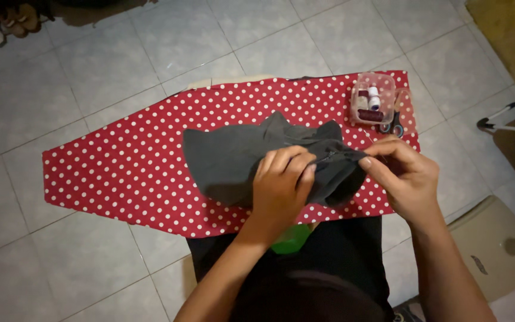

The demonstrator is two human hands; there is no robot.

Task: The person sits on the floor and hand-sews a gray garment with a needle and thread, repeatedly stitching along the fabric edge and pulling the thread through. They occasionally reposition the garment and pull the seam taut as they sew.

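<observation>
A dark grey cloth [233, 156] lies bunched on a red ironing board with white dots [120, 170]. My left hand [281, 185] presses down on the cloth's right part, fingers curled over a fold. My right hand [403, 179] is at the cloth's right edge, thumb and forefinger pinched together as if on a thin needle or thread, which is too small to make out. Both hands almost touch over the fold.
A clear plastic box [374, 98] with thread spools sits at the board's far right end, small scissors [396, 125] beside it. Something green [290, 238] shows under the board's near edge. Grey floor tiles surround the board; shoes [1, 24] lie far left.
</observation>
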